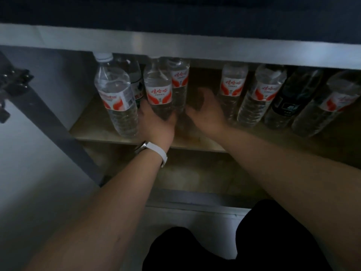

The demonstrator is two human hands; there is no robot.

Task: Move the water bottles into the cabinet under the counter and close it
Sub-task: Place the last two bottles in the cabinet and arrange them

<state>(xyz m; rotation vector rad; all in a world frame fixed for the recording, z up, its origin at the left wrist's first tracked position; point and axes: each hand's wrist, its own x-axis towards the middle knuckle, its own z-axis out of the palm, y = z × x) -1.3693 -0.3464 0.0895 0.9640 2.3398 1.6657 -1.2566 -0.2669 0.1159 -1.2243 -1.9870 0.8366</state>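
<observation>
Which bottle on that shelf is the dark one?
The dark bottle, second from the right in the row. Its body and label look black, while the clear bottles beside it carry red-and-white labels.

left grip (156,124): holds bottle (159,89) at base | right grip (205,114): fingers spread, blurred | shelf (93,132): other bottles (232,85) standing

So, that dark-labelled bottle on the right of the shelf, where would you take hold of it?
Probably its lower body, below the label, coming in from the open front. The dark-labelled bottle stands with its top hidden under the cabinet's upper edge, and red-labelled bottles flank it, so top and sides look hard to reach.
</observation>
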